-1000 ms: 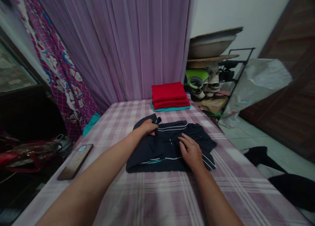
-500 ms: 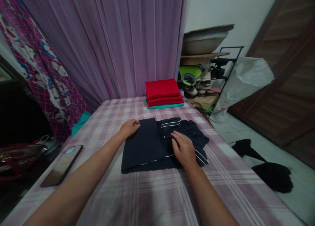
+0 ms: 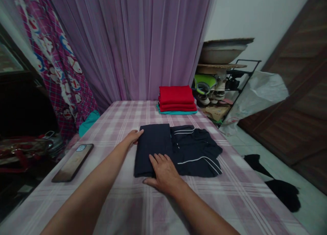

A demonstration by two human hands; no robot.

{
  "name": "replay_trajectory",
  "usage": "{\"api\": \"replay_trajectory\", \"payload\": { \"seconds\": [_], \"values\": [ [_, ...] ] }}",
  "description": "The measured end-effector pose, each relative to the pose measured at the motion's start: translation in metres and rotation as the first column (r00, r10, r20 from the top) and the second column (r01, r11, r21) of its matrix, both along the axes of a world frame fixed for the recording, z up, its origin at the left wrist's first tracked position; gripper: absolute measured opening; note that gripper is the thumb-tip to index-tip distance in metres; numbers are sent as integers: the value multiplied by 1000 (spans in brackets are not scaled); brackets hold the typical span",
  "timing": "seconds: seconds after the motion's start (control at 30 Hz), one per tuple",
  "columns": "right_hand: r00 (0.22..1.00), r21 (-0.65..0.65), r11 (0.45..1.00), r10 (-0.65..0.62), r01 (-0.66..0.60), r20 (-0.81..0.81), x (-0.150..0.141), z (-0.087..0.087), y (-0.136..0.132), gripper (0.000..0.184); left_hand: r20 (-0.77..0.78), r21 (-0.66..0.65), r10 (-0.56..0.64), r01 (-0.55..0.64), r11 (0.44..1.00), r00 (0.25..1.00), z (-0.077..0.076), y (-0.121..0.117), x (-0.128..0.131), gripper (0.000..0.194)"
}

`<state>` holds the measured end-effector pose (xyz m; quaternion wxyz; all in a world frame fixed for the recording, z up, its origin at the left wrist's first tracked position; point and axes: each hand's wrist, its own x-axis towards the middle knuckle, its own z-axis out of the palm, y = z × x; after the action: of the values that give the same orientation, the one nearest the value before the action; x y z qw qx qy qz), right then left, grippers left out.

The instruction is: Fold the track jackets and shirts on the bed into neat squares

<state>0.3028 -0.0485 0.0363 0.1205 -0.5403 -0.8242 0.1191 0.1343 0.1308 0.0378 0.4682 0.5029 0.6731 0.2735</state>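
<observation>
A dark navy shirt (image 3: 156, 141) with white piping lies on the bed, its left part folded over into a flat panel. Its striped shoulder and sleeve end spreads out to the right. At the upper left edge of the fold is my left hand (image 3: 134, 136), thumb on top of the cloth and the other fingers curled at the edge, partly hidden. My right hand (image 3: 165, 172) lies flat with fingers apart on the lower part of the folded panel, its thumb beyond the near edge.
A stack of folded red cloth (image 3: 176, 98) sits on a teal one at the bed's far end. A phone (image 3: 73, 163) lies at left on the checked bedsheet (image 3: 122, 201). Beyond the right edge stand a shoe rack (image 3: 240, 88) and a white plastic bag (image 3: 255, 98); black cloth (image 3: 282, 194) is on the floor.
My right hand has moved left and nearer, from the striped part onto the folded panel's lower edge. The near edge now lies neater. The camera view has shifted slightly.
</observation>
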Motion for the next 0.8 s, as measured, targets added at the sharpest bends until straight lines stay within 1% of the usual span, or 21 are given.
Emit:
{"api": "replay_trajectory", "payload": {
  "seconds": [0.1,0.2,0.27,0.33,0.4,0.43,0.53,0.57,0.63,0.7,0.77,0.8],
  "values": [
    [992,-63,993,-99,104,79,-25,9,0,111,74,-15,6,-5,1000,997,0,9,6,46],
    [971,-110,971,-197,212,134,-50,6,0,117,122,-19,21,-18,1000,992,-1,13,9,36],
    [960,-114,959,-242,259,144,-58,1,0,111,142,-9,31,-29,1000,989,0,14,8,32],
    [958,-98,959,-254,268,135,-58,-2,1,93,158,1,35,-36,999,987,2,14,6,28],
    [964,-76,965,-240,249,112,-54,-3,0,77,174,9,39,-41,999,984,5,13,2,30],
    [968,-68,969,-231,238,102,-52,-3,0,73,181,12,45,-48,999,983,6,12,-1,35],
    [976,-50,977,-202,206,78,-50,1,-6,69,194,18,82,-87,996,978,12,8,-11,57],
    [980,-47,980,-188,191,67,-50,3,-10,70,198,18,94,-99,995,976,14,6,-16,61],
    [989,-50,988,-147,148,29,-50,6,-17,72,208,14,104,-109,994,973,18,1,-28,57],
    [995,-56,994,-97,96,-16,-49,11,-23,69,216,17,107,-113,993,971,22,-6,-42,45],
    [998,-55,998,-26,23,-51,-44,14,-24,63,211,30,125,-134,991,969,24,-17,-59,39],
    [997,-47,998,28,-31,-67,-39,15,-23,58,202,38,141,-152,988,969,24,-23,-69,39]
  ]
}}
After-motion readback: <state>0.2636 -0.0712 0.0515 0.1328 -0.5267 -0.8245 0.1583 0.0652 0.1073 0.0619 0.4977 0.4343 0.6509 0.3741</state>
